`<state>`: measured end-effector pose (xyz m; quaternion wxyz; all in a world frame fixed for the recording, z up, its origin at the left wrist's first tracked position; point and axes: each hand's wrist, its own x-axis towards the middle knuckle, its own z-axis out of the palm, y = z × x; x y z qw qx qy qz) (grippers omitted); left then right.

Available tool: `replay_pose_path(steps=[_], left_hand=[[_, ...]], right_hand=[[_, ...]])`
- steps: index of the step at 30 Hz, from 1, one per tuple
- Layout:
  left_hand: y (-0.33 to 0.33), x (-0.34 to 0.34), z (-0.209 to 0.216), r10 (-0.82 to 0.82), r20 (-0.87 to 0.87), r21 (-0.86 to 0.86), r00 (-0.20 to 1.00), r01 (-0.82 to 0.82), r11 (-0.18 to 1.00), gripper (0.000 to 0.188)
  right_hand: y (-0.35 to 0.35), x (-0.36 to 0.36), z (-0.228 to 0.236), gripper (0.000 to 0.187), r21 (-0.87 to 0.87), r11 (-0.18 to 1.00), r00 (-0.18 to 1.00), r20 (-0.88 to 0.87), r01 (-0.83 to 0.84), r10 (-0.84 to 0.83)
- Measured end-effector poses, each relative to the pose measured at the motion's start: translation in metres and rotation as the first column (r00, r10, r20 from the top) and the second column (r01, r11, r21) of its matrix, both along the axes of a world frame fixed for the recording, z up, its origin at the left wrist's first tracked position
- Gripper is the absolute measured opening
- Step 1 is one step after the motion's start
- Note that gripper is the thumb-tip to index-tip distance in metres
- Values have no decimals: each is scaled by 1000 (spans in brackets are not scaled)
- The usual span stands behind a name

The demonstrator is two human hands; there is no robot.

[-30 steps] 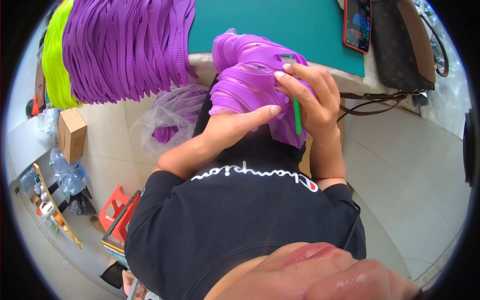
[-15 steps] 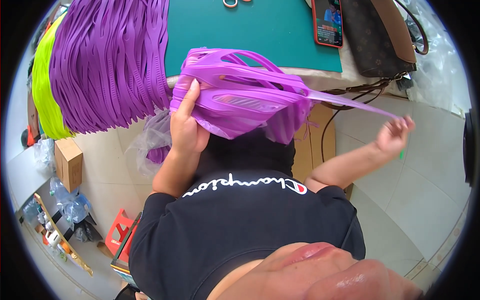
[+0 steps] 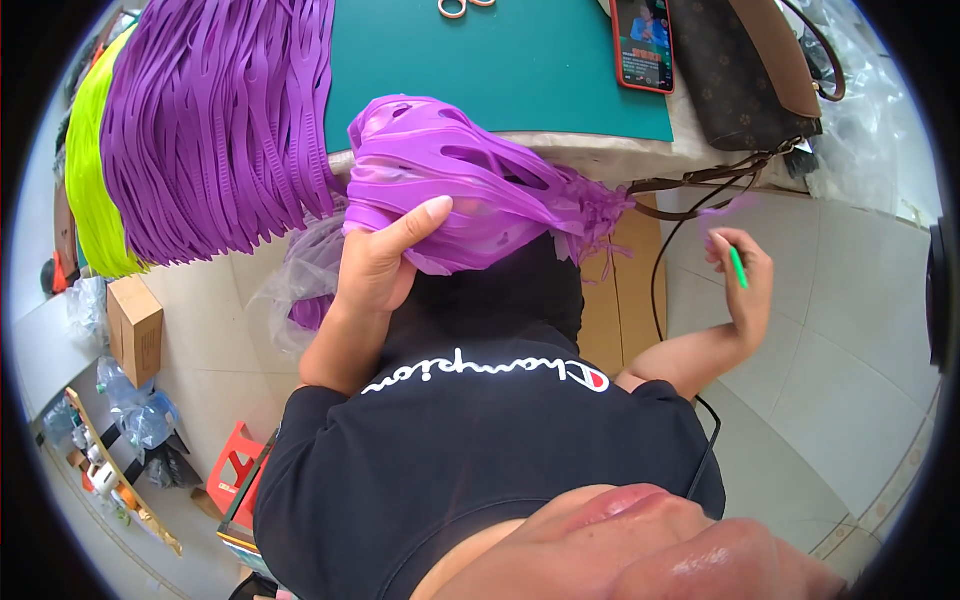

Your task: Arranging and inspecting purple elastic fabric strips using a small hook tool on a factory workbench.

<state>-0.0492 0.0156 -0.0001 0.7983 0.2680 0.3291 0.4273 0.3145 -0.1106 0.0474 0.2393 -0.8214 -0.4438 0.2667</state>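
My left hand [image 3: 385, 250] is closed round a thick bundle of purple rubber straps [image 3: 450, 180], its thumb lying across the top. The straps have long slots and fan out in loops; at their right end is a ragged fringe of thin purple strips [image 3: 597, 215]. Off to the right, my right hand [image 3: 742, 270] is raised with its fingers curled, apart from the bundle. A short, thin green stick [image 3: 738, 267] shows against those fingers; its other end is hidden. Just above that hand, a small purple scrap [image 3: 735, 205] is blurred in the air.
A green mat [image 3: 490, 85] covers the table. Many purple straps [image 3: 220, 120] and lime ones [image 3: 92, 170] hang over its left edge. Scissors [image 3: 455, 8], a phone [image 3: 645, 45] and a brown handbag [image 3: 750, 80] lie at the back. A black cable [image 3: 655, 265] hangs down right of the bundle.
The long purple strip stretched from the bundle to my right hand has come free. That hand has moved left and down, and the green stick shows more. My left thumb has shifted right.
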Motion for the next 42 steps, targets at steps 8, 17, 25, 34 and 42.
replay_pose_path(steps=[8,17,25,34,42], left_hand=[[-4,7,2,-8,19,25,1000,7,1000,51],[-10,9,0,45,47,14,998,-46,999,46],[-9,13,3,79,42,40,996,-81,996,46],[-10,11,1,77,41,82,996,-80,993,46],[-12,14,-1,78,33,92,996,-81,992,43]], right_hand=[[59,-86,-25,26,678,729,968,-108,-95,227],[90,-177,-49,21,755,655,549,-556,20,624],[91,-182,-54,22,712,700,615,-577,57,538],[89,-187,-58,19,755,656,630,-510,1,585],[84,-188,-60,19,767,641,674,-459,-30,579]])
